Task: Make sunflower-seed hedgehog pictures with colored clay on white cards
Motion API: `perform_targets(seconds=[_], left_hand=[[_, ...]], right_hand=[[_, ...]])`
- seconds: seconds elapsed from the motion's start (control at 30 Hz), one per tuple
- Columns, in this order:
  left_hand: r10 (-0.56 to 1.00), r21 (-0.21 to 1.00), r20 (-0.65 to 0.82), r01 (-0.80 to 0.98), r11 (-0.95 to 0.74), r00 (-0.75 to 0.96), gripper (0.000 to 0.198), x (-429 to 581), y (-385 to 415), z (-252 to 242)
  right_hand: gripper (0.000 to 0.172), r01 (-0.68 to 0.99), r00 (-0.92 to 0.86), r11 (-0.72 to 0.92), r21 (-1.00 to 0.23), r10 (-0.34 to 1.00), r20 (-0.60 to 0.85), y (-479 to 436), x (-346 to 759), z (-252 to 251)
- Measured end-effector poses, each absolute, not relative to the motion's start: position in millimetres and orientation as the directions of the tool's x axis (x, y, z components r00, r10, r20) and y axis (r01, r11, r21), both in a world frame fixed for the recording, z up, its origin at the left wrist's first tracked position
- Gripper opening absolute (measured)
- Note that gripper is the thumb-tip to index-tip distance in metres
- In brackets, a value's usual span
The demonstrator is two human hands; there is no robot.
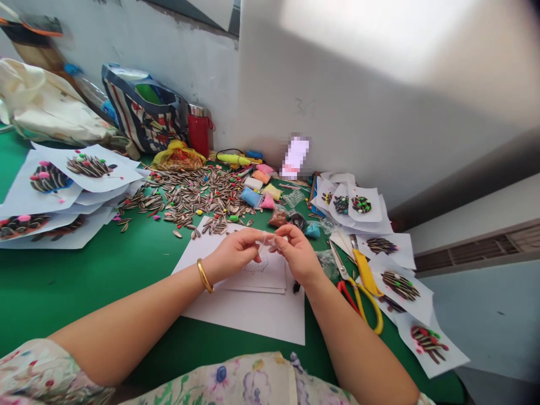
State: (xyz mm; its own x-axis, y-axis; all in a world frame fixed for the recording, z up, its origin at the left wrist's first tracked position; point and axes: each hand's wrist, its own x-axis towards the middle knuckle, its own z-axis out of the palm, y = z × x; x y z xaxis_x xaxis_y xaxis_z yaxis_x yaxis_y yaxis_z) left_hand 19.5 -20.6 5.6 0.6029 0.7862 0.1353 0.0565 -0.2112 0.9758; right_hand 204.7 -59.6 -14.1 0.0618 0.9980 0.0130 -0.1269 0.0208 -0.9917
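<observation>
Left hand [232, 253], right hand [300, 256]: together pinching whitish scrap [270, 242] over drawing [255, 271]
Seeds [185, 194]: beyond drawing
Scissors [342, 267]: right of drawing

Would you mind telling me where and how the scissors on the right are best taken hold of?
I'd take the scissors by their handle loops, probably with the right hand from the near side: the loops lie nearest, while the blades point away. The yellow cutter lies close along their right side, so mind it.
</observation>
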Motion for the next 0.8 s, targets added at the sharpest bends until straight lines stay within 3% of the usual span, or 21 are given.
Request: perform_targets(seconds=[0.27, 0.43, 0.67, 0.8], left_hand=[[0.804, 0.97, 0.148, 0.072, -0.23, 0.576, 0.04, 17.7, -18.9, 2.2], [0.842, 0.972, 0.134, 0.096, -0.214, 0.522, 0.038, 14.8, -12.8, 1.9], [0.766, 0.937, 0.17, 0.14, -0.321, 0.619, 0.042, 16.3, -14.1, 2.6], [0.747, 0.925, 0.187, 0.142, -0.352, 0.637, 0.042, 17.1, -15.2, 2.9]], right_hand=[[0.023, -0.098, 0.064, 0.042, -0.994, 0.997, 0.036, -61.0, 207.6, -9.1], [0.044, -0.062, 0.032, 0.054, -0.997, 0.998, 0.052, -60.8, 207.1, -7.4], [0.027, 0.127, 0.101, 0.035, -0.991, 0.994, 0.048, -63.5, 202.0, -8.9], [0.027, 0.122, 0.109, 0.029, -0.992, 0.993, 0.043, -63.1, 201.9, -9.1]])
